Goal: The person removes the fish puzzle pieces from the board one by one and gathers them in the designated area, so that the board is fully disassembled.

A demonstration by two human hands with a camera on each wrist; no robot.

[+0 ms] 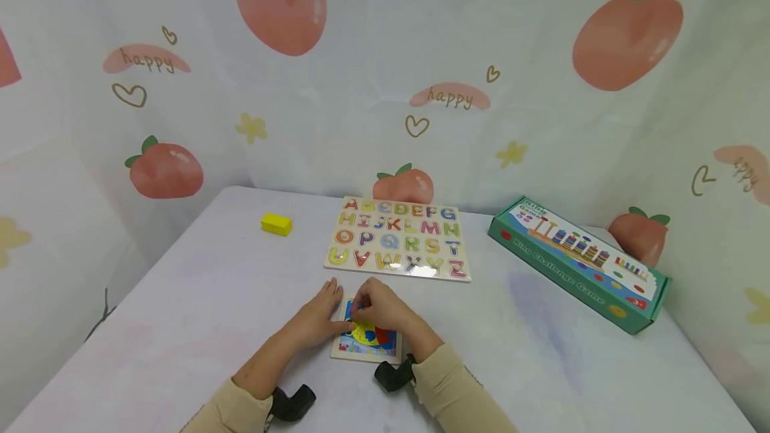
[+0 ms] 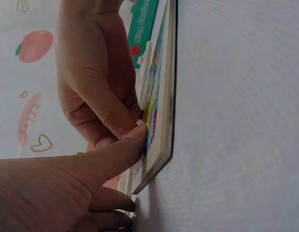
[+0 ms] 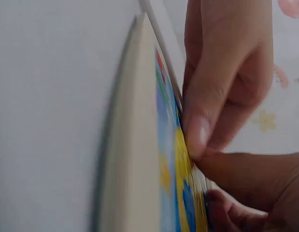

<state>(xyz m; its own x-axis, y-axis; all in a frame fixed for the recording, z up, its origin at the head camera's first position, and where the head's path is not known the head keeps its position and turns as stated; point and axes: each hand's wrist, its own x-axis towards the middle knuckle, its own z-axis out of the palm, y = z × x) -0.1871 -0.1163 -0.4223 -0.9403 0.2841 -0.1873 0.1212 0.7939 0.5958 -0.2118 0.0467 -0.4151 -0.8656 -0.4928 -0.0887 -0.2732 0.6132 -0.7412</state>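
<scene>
A small wooden jigsaw puzzle (image 1: 365, 356) with a yellow, blue and red fish picture lies flat on the table in the head view. Across its upper left part reaches my left hand (image 1: 315, 318), thumb laid over the picture and fingers extended past the left edge. My right hand (image 1: 385, 307) comes in from the right, fingers curled down, thumb and fingertips pinching at a puzzle piece in the upper part of the picture; the fingers mostly hide this piece. Both thumbs meet close over the picture in the left wrist view, where the board's pale edge (image 2: 164, 121) shows side-on.
Behind the puzzle lies a wooden alphabet board (image 1: 397, 239) with coloured letters. A green Ring Challenge Game box (image 1: 577, 262) sits at the back right, a yellow block (image 1: 277, 224) at the back left. A printed cloth (image 1: 361, 105) hangs behind the table.
</scene>
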